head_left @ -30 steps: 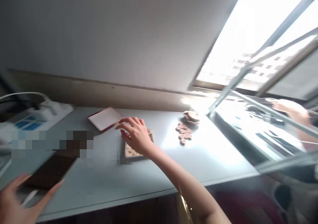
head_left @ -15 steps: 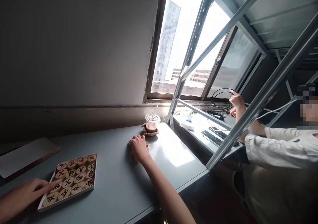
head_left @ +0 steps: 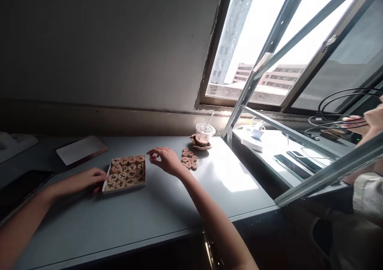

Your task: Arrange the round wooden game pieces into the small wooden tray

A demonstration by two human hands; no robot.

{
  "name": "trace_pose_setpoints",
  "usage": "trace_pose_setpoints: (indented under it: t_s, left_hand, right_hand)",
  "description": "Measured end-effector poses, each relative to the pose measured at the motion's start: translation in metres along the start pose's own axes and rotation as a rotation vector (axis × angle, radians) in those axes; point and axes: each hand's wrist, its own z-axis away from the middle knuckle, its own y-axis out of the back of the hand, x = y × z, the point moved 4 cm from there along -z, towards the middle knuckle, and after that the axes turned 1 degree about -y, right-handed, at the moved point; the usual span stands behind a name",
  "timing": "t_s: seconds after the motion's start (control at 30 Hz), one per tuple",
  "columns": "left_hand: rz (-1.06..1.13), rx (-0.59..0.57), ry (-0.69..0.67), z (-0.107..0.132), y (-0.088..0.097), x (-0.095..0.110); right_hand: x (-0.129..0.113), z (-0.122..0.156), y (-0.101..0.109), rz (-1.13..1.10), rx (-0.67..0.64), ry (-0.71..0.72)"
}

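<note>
A shallow white box holds rows of round wooden Chinese chess pieces, some with red characters and more with black. My left hand grips the box at its left edge. Just off the box's right back corner, my right hand pinches a single Chinese chess piece with a red character, held between thumb and fingers. Farther right on the table, several loose pieces lie in a cluster, faces up.
Behind the loose pieces, a lidded plastic cup with a straw sits in a brown holder. A box lid and a dark tablet-like slab lie at left. A metal frame rises at right, where another person's hand handles black cables.
My right hand has moved left from the loose pieces to the box, now with a piece in its fingers. My left hand has shifted to the box's left edge. The view has turned.
</note>
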Motion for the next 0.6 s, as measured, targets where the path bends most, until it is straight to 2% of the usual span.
trace_pose_setpoints:
  t_s: [0.03, 0.1, 0.2, 0.3, 0.4, 0.5, 0.6]
  left_hand:
    - [0.122, -0.157, -0.014, -0.002, -0.004, 0.009]
    - [0.199, -0.233, -0.034, -0.007, -0.005, 0.025]
    - [0.199, -0.269, -0.066, -0.016, -0.004, 0.04]
    - [0.165, -0.254, -0.09, -0.024, -0.003, 0.042]
    - [0.176, -0.216, -0.128, -0.029, -0.001, 0.038]
    - [0.193, -0.135, -0.156, -0.03, 0.001, 0.032]
    - [0.183, -0.049, -0.169, -0.03, 0.002, 0.027]
  right_hand:
    - [0.0, -0.002, 0.0, 0.005, -0.006, -0.003]
    - [0.001, -0.006, -0.001, 0.001, -0.021, -0.01]
    - [-0.002, -0.009, -0.005, -0.008, -0.062, -0.002]
    - [-0.013, -0.015, -0.015, 0.011, -0.081, 0.053]
    - [-0.025, -0.025, -0.03, 0.12, -0.073, 0.098]
    - [-0.033, -0.034, -0.045, 0.197, -0.051, 0.107]
    - [-0.035, -0.038, -0.054, 0.17, -0.02, 0.098]
